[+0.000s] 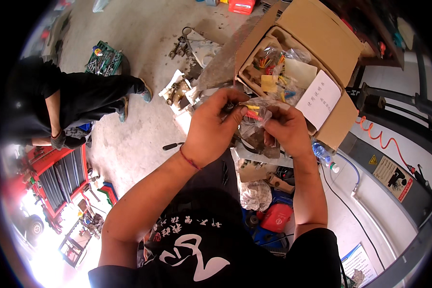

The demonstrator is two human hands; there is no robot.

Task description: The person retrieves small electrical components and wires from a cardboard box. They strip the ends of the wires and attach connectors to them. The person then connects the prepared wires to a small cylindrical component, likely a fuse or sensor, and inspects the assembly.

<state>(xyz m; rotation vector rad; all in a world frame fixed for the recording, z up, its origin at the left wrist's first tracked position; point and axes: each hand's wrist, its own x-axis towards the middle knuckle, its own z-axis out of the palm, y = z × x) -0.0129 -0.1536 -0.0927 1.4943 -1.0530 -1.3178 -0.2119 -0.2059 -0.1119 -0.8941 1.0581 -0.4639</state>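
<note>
Both my hands pinch a small clear plastic bag (260, 102) between them, in front of an open cardboard box. Red and yellow pieces show through the plastic; their exact kind is too small to tell. My left hand (217, 120) grips the bag's left side with thumb and fingers, and my right hand (289, 128) holds its right side. Just beyond, the cardboard box (317, 24) has its flaps spread. Inside lie more clear bags with coloured pieces (285, 79), a yellow card (269, 83) and a white printed sheet (320, 98) leaning at the right.
Metal parts (180, 91) lie on the floor left of the box. A co-worker in dark clothes (91, 89) stands at the left, near a green tool case (103, 60) and a red tool cabinet (62, 177). A plastic bottle (323, 152) and coiled orange hose (380, 137) are at the right.
</note>
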